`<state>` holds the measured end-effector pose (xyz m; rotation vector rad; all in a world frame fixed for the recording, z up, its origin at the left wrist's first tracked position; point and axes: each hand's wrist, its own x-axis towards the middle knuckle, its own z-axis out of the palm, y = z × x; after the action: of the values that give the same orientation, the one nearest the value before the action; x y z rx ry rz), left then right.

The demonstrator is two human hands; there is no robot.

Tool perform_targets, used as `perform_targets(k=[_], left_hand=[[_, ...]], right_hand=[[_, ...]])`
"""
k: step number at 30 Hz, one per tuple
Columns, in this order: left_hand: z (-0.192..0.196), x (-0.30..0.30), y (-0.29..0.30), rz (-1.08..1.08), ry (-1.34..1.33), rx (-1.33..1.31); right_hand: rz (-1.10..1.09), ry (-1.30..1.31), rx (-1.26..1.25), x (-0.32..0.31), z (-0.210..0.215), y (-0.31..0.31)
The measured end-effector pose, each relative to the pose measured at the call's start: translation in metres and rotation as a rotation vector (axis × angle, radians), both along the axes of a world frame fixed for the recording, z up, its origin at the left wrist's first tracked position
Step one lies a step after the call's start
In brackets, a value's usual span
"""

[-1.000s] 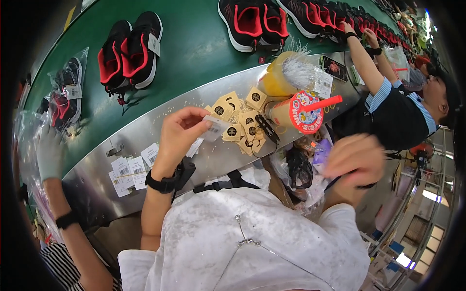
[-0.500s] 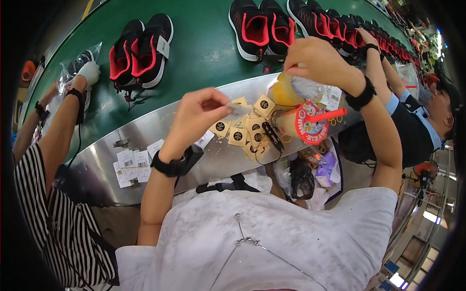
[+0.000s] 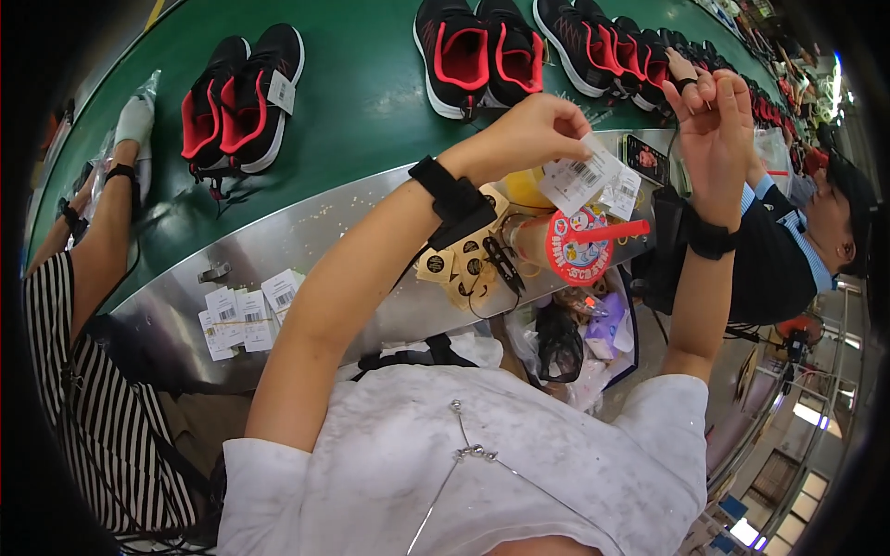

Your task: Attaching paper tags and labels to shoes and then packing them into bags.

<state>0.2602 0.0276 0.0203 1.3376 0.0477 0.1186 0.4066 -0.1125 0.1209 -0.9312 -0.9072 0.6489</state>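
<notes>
Green conveyor (image 3: 371, 102): left hand (image 3: 528, 134) pinches white tags (image 3: 579, 176); right hand (image 3: 714, 111), at three o'clock, fingers together—separate one cleanly.

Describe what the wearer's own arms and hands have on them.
Both forearms are bare. The left hand has a wide black band strapped at its wrist, with a loose tab sticking out. The right hand has a similar black wristband. Short white sleeves cover the upper arms. No gloves.

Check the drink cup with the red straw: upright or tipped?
Tipped. The drink cup lies on its side on the steel ledge, round sealed top facing the camera, red straw pointing right.
</notes>
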Motion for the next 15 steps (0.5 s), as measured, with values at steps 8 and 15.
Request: perform_targets(k=[8, 15], left_hand=[[0.014, -0.012, 0.009, 0.11, -0.091, -0.124], [0.038, -0.037, 0.01, 0.414, -0.144, -0.154]], right_hand=[[-0.138, -0.398, -0.3, 0.016, 0.024, -0.011], [-0.161, -1.291, -0.449, -0.046, 0.034, 0.021]])
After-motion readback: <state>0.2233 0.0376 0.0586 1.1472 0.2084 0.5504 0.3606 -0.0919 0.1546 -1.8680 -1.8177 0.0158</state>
